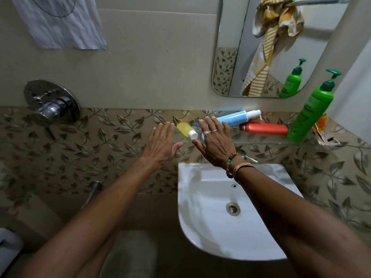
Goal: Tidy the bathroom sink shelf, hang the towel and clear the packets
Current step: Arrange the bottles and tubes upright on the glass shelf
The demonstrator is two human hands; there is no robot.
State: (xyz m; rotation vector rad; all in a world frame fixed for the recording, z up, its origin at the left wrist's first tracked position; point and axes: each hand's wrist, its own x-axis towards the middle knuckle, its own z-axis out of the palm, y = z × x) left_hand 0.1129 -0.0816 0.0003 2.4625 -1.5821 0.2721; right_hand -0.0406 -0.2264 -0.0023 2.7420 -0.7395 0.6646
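- Yellow bottle [185,130] lies on its side at the left end of the glass shelf [261,143], just left of frame centre, directly between the 2 hands.
- Long axis of the bottle: upper left to lower right. White cap at the lower right end, base at the upper left end.
- Left hand [160,143]: palm down, fingers straight and together, thumb spread toward the bottle. Holds nothing. Fingertips sit just beside the bottle's base, to its left.
- Right hand [214,143]: palm down, fingers straight and slightly fanned, 2 rings visible. Holds nothing. Thumb tip lies just below the cap. Contact cannot be confirmed.
- Judgement: both hands are about equally near. The right meets the cap end, the left the base end. A grip across the short axis from either side looks feasible, and the round body may roll off the shelf edge if nudged.
- Right of the right hand, also lying flat on the shelf: blue tube [234,117] and red bottle [265,128], both with long axes roughly left-right.
- Green pump bottle [310,115] stands upright at the right end, with the packets [323,131] just beside it at the far right.
- Towel [277,23] appears only as a reflection in the mirror [224,73], upper right, bunched over a rail.
- Sink [210,227] sits below the shelf, lower centre.
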